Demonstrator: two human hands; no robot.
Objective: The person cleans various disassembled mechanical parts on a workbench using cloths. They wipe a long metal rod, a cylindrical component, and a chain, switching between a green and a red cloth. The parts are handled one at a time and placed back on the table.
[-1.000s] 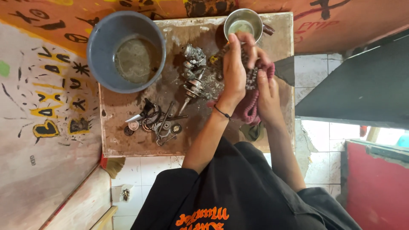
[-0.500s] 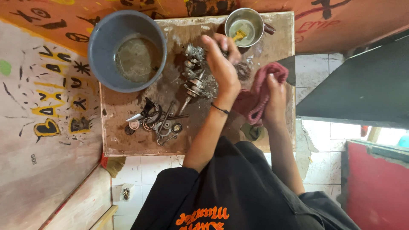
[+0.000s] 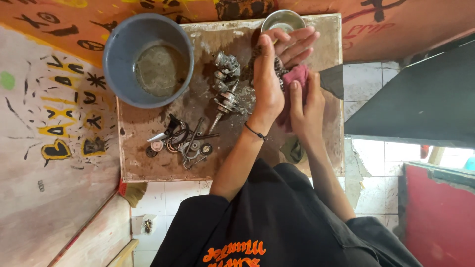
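A knobbly pink rag (image 3: 296,79) is clutched in the right hand (image 3: 304,106), its fingers (image 3: 297,96) curled into the cloth. A dark, gritty metal part (image 3: 277,66) is gripped against the rag by the left hand (image 3: 269,79), fingers (image 3: 297,42) spread long over a steel cup (image 3: 283,20). Both are held above the stained, crusted bench (image 3: 148,165), near oily engine parts (image 3: 225,86) and a round grey basin (image 3: 116,54) of murky liquid.

The person is wearing a black short-sleeved shirt (image 3: 277,217) bearing orange lettering (image 3: 235,252) near the lower edge of the view. The left hand (image 3: 267,84) is wearing a thin black wristband (image 3: 257,131); the right hand (image 3: 304,106) is showing bare, forearm uncovered.
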